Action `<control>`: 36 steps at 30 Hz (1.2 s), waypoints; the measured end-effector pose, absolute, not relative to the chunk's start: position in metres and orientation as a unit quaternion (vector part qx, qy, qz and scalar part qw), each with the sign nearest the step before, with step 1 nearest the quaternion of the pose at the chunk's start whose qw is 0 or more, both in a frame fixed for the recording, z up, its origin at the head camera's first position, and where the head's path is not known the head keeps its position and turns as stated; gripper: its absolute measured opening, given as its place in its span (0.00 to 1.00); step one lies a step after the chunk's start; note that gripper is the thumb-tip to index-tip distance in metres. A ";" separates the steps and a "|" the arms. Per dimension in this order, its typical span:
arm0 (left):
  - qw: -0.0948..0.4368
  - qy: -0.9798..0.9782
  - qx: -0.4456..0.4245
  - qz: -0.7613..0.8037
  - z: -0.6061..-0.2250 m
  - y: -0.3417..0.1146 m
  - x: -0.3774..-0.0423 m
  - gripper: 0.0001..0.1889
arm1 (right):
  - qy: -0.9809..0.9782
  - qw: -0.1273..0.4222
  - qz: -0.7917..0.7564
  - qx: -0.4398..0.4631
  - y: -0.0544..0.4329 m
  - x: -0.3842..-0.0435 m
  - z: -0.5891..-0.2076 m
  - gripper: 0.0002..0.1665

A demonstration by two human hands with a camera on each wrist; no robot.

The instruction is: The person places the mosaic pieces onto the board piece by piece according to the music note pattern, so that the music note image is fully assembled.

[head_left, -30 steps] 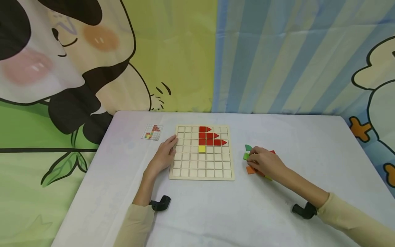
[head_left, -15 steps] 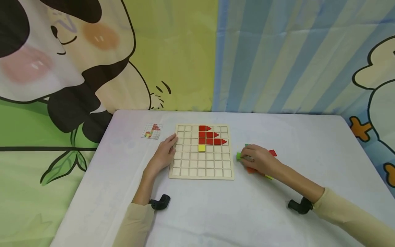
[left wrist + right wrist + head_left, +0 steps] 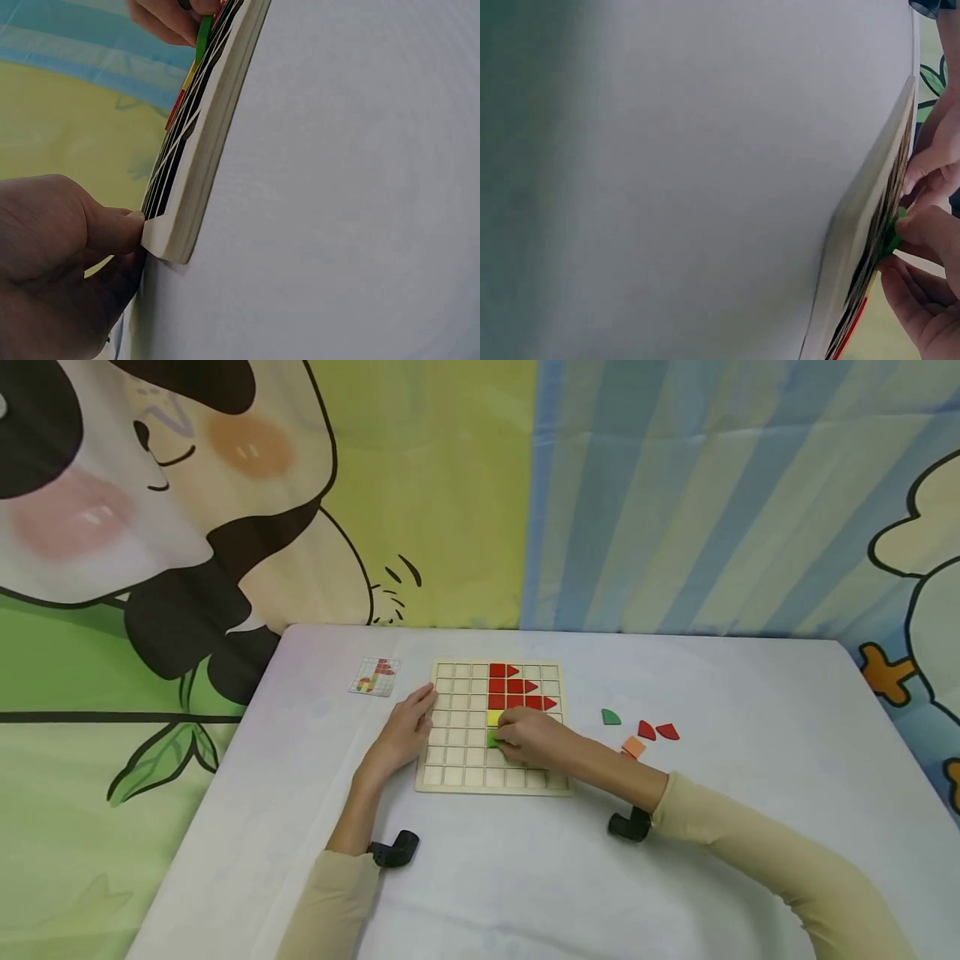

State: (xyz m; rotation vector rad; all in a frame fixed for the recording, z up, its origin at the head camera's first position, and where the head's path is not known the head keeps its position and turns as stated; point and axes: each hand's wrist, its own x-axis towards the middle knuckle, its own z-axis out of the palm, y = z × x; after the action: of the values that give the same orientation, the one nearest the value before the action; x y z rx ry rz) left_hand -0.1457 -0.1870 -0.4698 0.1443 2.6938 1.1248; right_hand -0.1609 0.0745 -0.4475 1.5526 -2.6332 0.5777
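A pale wooden grid board (image 3: 456,758) lies on the white table, with rows of red tiles (image 3: 497,686) and one yellow tile (image 3: 493,717) in its cells. My right hand (image 3: 538,739) is over the board and pinches a green tile (image 3: 491,738) just below the yellow one. In the right wrist view, thumb and fingers hold this green tile (image 3: 893,234) tilted at the board's surface. My left hand (image 3: 402,731) rests at the board's left edge, its fingers fairly straight; the left wrist view shows the thumb (image 3: 120,229) touching that edge.
A small printed pattern card (image 3: 375,677) lies left of the board. Loose pieces are on the right: a green quarter-round (image 3: 611,717), red ones (image 3: 667,732) and an orange square (image 3: 633,747). The right forearm partly hides that pile. A patterned backdrop stands behind the table.
My right hand has picked a green tile from the loose pieces and carried it left onto the board, under the yellow tile. The left hand has stayed at the board's edge.
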 end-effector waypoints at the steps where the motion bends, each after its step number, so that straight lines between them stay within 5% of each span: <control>1: 0.110 0.916 0.050 0.383 -0.470 -0.186 -0.146 0.29 | -0.848 0.014 0.180 0.498 0.073 -0.161 -0.448 0.06; 16: 0.112 0.916 0.051 0.383 -0.468 -0.182 -0.147 0.29 | -0.853 0.028 0.113 0.508 0.073 -0.157 -0.445 0.02; 24: 0.117 0.914 0.051 0.386 -0.467 -0.180 -0.147 0.29 | -0.836 0.076 0.127 0.529 0.098 -0.146 -0.435 0.16; 28: 0.115 0.915 0.047 0.384 -0.468 -0.182 -0.147 0.29 | -0.867 0.063 0.159 0.468 0.139 -0.136 -0.425 0.22; 36: 0.118 0.915 0.050 0.383 -0.467 -0.185 -0.146 0.29 | -0.928 -0.008 0.226 0.297 0.239 -0.122 -0.421 0.20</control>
State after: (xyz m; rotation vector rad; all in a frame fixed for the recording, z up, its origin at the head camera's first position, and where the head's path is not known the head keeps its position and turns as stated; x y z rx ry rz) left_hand -0.1464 -0.1849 -0.4667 0.1462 2.6761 1.1216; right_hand -0.1217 0.2391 -0.4211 0.9389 -2.9297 0.7129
